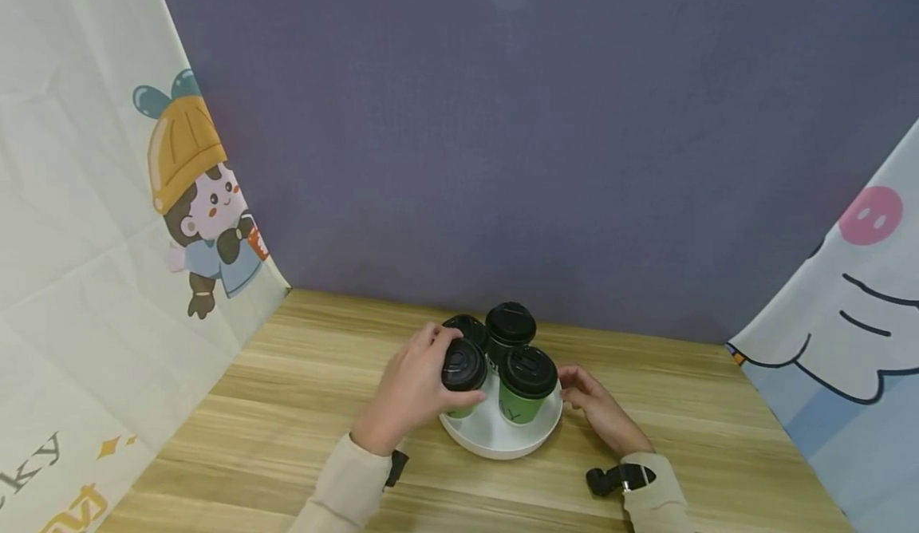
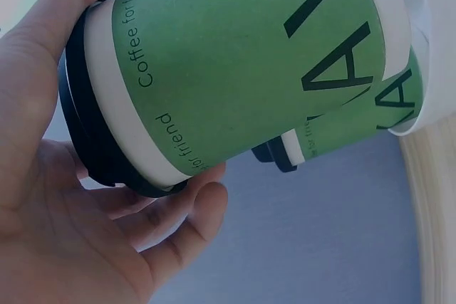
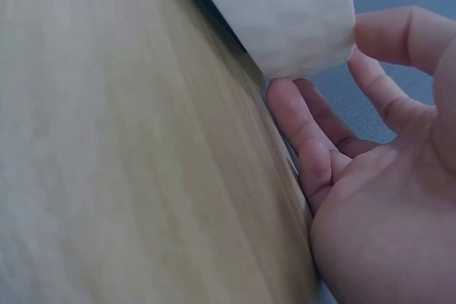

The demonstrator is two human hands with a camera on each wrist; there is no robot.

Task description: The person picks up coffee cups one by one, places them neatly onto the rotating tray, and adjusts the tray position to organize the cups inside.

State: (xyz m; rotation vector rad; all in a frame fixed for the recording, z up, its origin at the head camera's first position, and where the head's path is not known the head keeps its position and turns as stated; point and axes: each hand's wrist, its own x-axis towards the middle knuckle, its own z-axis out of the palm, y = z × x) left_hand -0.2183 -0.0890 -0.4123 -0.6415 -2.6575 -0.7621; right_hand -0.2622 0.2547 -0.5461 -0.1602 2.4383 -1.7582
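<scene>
My left hand grips a green paper coffee cup by its black lid, thumb on one side and fingers on the other. The cup is over the left part of a round white plate; whether its base touches the plate cannot be told. My right hand holds the plate's right edge, thumb at the rim and fingers at the underside. Another green cup with a black lid stands on the plate's right side. Behind are a black-lidded cup and another lid, partly hidden.
The plate rests on a wood-grain table. A dark blue-grey backdrop rises behind it. Printed white cloths hang on the left and right. Black straps with small devices sit at the wrists.
</scene>
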